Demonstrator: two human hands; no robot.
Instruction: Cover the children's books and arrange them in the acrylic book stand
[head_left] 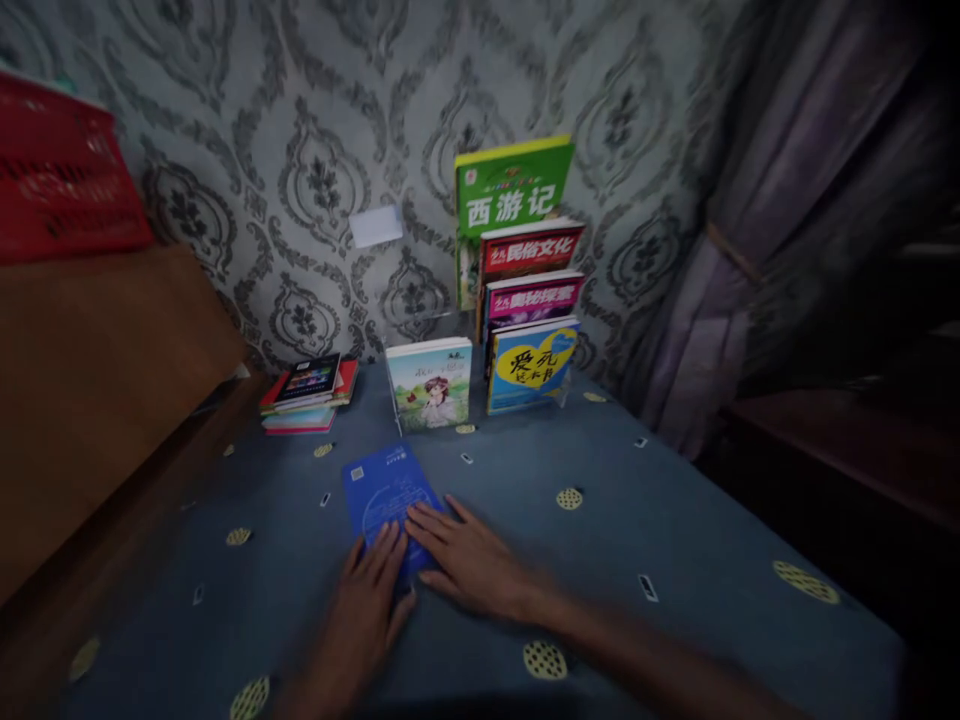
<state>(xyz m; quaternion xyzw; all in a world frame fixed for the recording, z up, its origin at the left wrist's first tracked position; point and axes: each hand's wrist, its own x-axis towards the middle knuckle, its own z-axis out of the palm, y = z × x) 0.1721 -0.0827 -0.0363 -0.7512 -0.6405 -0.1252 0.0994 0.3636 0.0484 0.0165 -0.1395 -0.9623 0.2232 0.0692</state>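
A blue book (386,490) with a small white code square lies flat on the dark blue patterned cloth (510,500). My left hand (367,590) rests with its fingers stretched out over the book's near edge. From the right, my right hand (465,555) reaches across the book's lower right part, fingers extended and palm down. Both hands lie flat with nothing gripped, and they cover the near part of the cover. Beyond the book, a pale green book (430,385) with a drawn figure stands upright in a clear holder.
Several books stand in a stepped row at the right, a blue and yellow one (532,365) in front and a green one (514,190) behind. A small book stack (309,395) lies left. A brown box (105,400) under a red bag (67,180) borders the left side.
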